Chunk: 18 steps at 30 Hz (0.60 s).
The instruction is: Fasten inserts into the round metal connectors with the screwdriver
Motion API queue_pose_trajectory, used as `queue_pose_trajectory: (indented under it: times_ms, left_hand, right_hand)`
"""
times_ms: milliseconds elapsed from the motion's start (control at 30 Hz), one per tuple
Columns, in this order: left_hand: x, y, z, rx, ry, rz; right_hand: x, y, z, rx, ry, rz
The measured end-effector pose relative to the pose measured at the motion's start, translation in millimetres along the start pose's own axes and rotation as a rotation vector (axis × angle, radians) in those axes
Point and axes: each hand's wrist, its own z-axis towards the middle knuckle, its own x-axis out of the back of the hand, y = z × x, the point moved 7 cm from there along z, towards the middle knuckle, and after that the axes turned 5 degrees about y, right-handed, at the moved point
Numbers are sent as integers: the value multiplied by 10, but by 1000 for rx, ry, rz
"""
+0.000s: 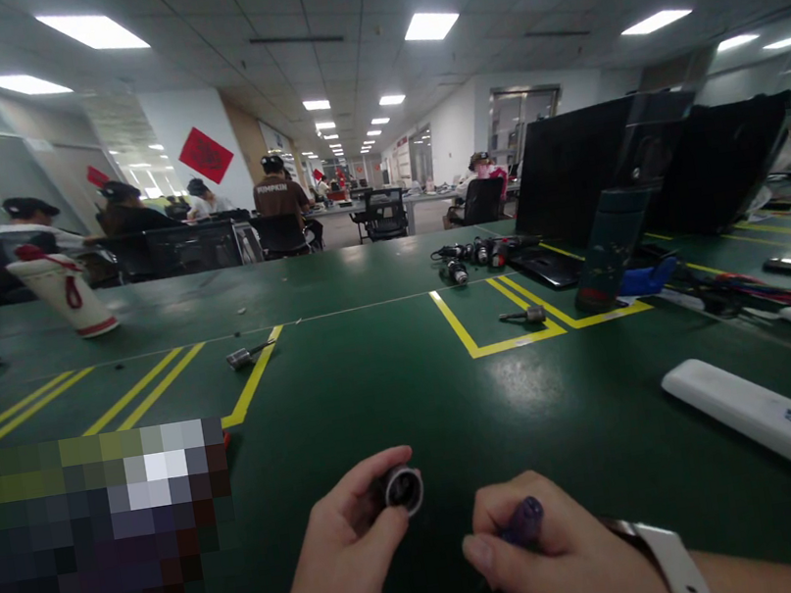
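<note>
My left hand (348,551) is closed round a small black cylindrical part with a silver ring (402,489) at its end, held just above the green table (409,384). My right hand (554,560) is closed on a purple tool handle (522,520), close beside the part. A white watch band sits on my right wrist. Both hands are at the near edge, centre of view.
Yellow tape lines mark the table. A small metal tool (248,355) lies left of centre, another (526,315) in a yellow box. Black parts (478,252), monitors (585,174), a dark bottle (615,244), a white bar (780,432) and a white cup (68,291) stand around. People sit behind.
</note>
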Motion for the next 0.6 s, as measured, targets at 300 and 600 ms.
queue_pose_trajectory:
  times_ms: [300,600]
  left_hand:
    - [-42,15,-17,-13,-17,-61]
    - [-34,38,-54,7,-37,-14]
  right_hand:
    - [6,263,122,-208,130,563]
    - [272,44,24,144,278,512]
